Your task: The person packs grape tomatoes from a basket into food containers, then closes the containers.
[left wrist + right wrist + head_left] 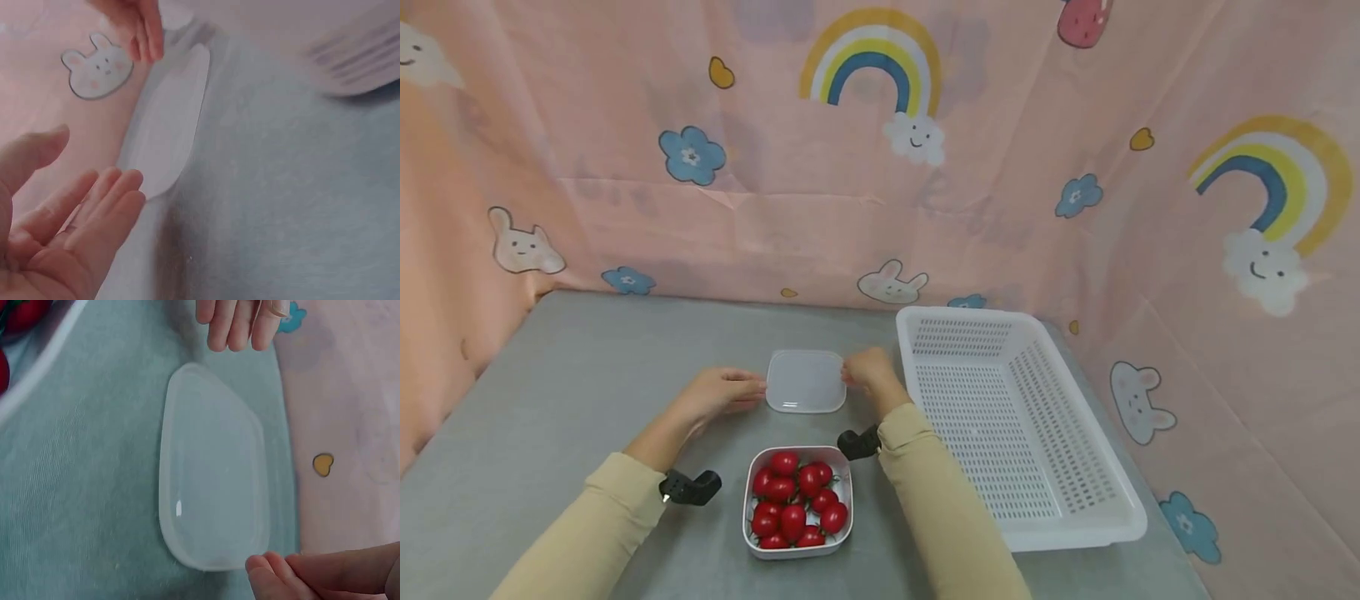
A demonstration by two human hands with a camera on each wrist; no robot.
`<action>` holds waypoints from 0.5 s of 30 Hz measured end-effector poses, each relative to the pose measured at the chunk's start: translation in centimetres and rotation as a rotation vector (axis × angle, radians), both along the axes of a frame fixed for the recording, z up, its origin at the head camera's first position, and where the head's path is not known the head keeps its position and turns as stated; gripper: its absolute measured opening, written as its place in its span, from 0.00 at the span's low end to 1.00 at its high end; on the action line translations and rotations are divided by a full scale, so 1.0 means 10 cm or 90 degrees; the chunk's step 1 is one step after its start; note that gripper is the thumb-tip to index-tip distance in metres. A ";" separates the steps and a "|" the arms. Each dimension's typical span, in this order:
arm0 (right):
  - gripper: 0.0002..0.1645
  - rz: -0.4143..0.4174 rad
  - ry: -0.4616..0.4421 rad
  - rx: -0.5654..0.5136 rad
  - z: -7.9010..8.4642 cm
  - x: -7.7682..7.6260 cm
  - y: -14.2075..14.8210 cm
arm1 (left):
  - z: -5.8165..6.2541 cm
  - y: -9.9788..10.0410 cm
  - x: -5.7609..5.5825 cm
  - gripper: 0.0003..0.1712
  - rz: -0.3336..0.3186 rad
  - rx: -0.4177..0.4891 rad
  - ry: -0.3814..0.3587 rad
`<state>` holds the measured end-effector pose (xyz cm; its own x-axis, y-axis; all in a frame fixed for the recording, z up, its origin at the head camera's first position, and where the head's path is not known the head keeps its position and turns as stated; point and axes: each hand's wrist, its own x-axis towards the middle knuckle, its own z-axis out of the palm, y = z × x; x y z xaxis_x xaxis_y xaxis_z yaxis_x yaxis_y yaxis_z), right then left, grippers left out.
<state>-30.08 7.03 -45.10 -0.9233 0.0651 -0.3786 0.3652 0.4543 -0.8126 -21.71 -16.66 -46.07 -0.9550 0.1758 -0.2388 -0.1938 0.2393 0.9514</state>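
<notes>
A translucent rectangular lid (pixel 806 382) lies on the grey tabletop, between my two hands. My left hand (pixel 724 393) is at its left edge, the thumb spread away from straight, relaxed fingers (pixel 103 215). Those fingertips come up to the rim, and I cannot tell if they touch it. On the other side, my right hand (pixel 872 372) has loosely bent fingertips (pixel 262 562) against a corner of the lid, with the thumb lying behind them. Nearer me stands a white square container (pixel 749 533) holding several red cherry tomatoes (pixel 792 522).
A large white slotted basket (pixel 1097 517) stands on the right, close beside my right forearm. Behind the grey tabletop (pixel 550 400) hangs a pink printed curtain (pixel 775 242), which also runs along the right side.
</notes>
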 end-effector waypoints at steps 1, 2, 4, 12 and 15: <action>0.06 0.002 -0.004 0.002 -0.05 -0.04 0.02 | 0.00 0.00 -0.04 0.28 -0.005 -0.005 -0.007; 0.06 0.006 -0.009 0.005 -0.08 -0.07 0.04 | 0.00 -0.01 -0.07 0.28 -0.011 -0.010 -0.013; 0.05 0.001 -0.023 0.014 -0.10 -0.08 0.06 | -0.01 -0.02 -0.13 0.28 -0.012 -0.018 -0.025; 0.05 -0.048 -0.071 -0.044 -0.16 -0.15 0.08 | -0.06 0.02 -0.31 0.28 0.029 -0.025 -0.073; 0.06 -0.062 -0.083 -0.049 -0.17 -0.14 0.07 | -0.07 0.07 -0.37 0.29 0.047 -0.027 -0.091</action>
<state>-31.51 7.76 -46.77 -0.8568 0.1180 -0.5020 0.5091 0.3492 -0.7867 -25.36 -15.99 -46.78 -0.9208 0.0935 -0.3786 -0.3448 0.2584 0.9024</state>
